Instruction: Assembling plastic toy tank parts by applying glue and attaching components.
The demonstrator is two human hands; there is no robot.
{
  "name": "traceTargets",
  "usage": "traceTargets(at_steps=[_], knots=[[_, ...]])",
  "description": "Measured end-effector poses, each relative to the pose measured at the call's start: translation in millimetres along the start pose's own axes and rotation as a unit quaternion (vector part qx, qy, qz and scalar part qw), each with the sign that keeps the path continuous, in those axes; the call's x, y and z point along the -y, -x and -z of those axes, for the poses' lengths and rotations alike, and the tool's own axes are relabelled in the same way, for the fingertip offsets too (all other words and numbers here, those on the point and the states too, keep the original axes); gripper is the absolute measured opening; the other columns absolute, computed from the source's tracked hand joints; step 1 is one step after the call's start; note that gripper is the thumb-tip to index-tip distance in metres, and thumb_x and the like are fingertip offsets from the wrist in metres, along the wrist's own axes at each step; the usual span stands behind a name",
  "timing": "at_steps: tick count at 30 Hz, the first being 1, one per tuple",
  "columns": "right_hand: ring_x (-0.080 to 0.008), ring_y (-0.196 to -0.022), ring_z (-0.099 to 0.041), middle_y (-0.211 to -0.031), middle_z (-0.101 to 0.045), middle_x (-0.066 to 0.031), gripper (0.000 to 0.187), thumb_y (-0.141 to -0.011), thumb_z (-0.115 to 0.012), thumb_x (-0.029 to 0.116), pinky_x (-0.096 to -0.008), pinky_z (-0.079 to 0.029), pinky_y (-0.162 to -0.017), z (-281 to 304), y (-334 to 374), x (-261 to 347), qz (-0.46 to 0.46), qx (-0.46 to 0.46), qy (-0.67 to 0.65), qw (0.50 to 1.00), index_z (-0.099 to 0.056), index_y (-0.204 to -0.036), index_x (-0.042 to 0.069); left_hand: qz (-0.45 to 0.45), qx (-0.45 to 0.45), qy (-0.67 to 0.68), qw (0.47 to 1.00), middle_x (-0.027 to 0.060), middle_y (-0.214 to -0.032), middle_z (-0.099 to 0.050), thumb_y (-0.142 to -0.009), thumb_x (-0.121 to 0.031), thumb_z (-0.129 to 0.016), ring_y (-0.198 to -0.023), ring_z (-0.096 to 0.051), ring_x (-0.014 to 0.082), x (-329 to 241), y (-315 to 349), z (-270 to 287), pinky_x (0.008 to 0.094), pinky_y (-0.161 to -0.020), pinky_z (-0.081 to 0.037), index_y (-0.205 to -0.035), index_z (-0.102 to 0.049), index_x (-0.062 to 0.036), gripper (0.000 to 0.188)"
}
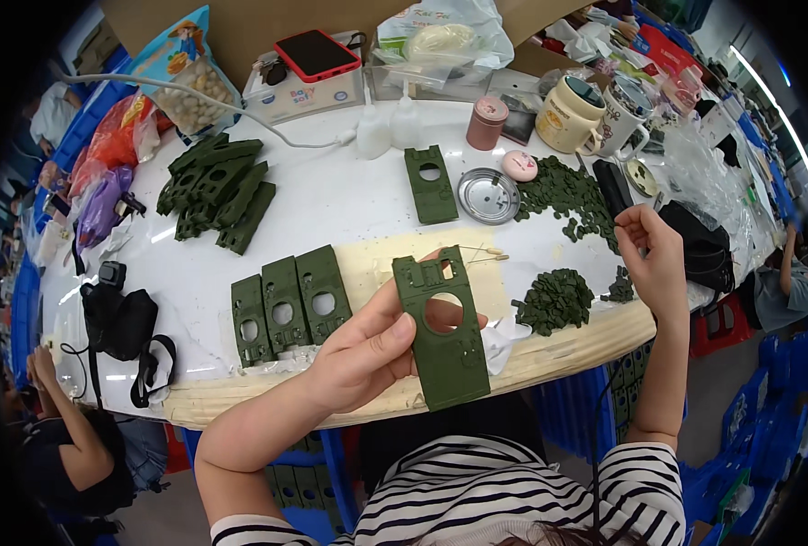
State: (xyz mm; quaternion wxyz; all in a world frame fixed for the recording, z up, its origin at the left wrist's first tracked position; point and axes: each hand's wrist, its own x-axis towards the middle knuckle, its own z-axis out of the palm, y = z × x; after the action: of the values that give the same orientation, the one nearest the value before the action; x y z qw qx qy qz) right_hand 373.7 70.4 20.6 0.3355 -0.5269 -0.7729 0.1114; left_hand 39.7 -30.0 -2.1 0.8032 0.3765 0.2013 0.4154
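Observation:
My left hand (365, 357) grips a dark green plastic model hull plate (449, 361), tilted up over the table's front edge, with a large round hole and smaller openings. My right hand (651, 259) is raised at the right, thumb and fingertips pinched together; whatever is between them is too small to make out. Below it lies a small cluster of green bits (620, 285). A larger heap of small green parts (557, 300) sits to its left, and another spread of green pieces (570, 196) lies farther back. Two thin tools with pale handles (488, 256) rest behind the held plate.
Three similar plates (283, 305) stand in a row at left, with a stack (215, 191) behind them. One plate (430, 185) lies by a round metal dish (489, 196). Mugs (570, 114), a phone (318, 55) and bottles (404, 121) line the back. A black strapped device (120, 318) lies left.

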Motion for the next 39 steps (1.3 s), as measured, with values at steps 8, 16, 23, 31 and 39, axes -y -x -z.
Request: traceTargets(at_steps=[8, 16, 23, 31, 39], knots=[[-0.0116, -0.068, -0.064, -0.076, -0.064, -0.0066, 0.007, -0.076, -0.067, -0.004, -0.0228, -0.051, -0.063, -30.2, -36.0, 95.7, 0.175, 0.111, -0.227, 0.952, -0.065, -0.082, -0.002, -0.018, 0.043, 0.059, 0.997, 0.0213, -0.127, -0.048, -0.101, -0.041, -0.037, -0.113, -0.055, 0.0303, -0.5, 0.9, 12.8, 0.0454, -0.095, -0.046, -0.149, -0.014, -0.0082, 0.063], [-0.0089, -0.076, -0.062, -0.085, -0.065, -0.0053, 0.008, -0.085, -0.066, 0.001, -0.0225, -0.051, -0.069, -77.5, -33.3, 89.2, 0.088, 0.181, -0.442, 0.874, -0.066, -0.093, -0.002, -0.041, -0.059, 0.049, 0.996, 0.0289, -0.122, -0.049, -0.098, -0.053, -0.031, -0.083, -0.064, 0.0308, -7.0, -0.5, 11.8, 0.0421, -0.068, -0.056, -0.141, -0.015, -0.0239, 0.054], [-0.0074, -0.078, -0.059, -0.089, -0.062, -0.0049, 0.015, -0.089, -0.059, -0.001, -0.0218, -0.049, -0.067, -76.1, -25.4, 92.8, 0.006, 0.221, -0.51, 0.831, -0.067, -0.102, -0.001, -0.068, -0.094, 0.026, 0.993, 0.0339, -0.12, -0.051, -0.099, -0.053, -0.024, -0.065, -0.065, 0.0272, -9.0, -5.7, 13.5, 0.0307, -0.051, -0.055, -0.137, -0.023, -0.0345, 0.042], [-0.0147, -0.073, -0.061, -0.085, -0.061, -0.0078, 0.022, -0.078, -0.07, -0.001, -0.0247, -0.05, -0.064, -73.8, -27.1, 94.6, 0.237, 0.131, -0.305, 0.913, -0.068, -0.099, -0.001, -0.05, -0.036, 0.013, 0.998, 0.036, -0.119, -0.052, -0.101, -0.045, -0.026, -0.067, -0.065, 0.0238, -12.9, -6.6, 23.5, 0.0298, -0.054, -0.055, -0.134, -0.021, -0.0203, 0.041], [-0.0134, -0.069, -0.06, -0.08, -0.061, -0.0056, 0.024, -0.071, -0.08, 0.006, -0.0251, -0.049, -0.059, -74.6, -25.3, 93.5, 0.296, 0.115, -0.283, 0.905, -0.068, -0.091, 0.0, -0.036, -0.002, 0.1, 0.994, 0.0281, -0.123, -0.053, -0.098, -0.056, -0.027, -0.063, -0.064, 0.0256, -19.3, -4.6, 27.2, 0.0288, -0.049, -0.054, -0.137, -0.026, -0.015, 0.057]])
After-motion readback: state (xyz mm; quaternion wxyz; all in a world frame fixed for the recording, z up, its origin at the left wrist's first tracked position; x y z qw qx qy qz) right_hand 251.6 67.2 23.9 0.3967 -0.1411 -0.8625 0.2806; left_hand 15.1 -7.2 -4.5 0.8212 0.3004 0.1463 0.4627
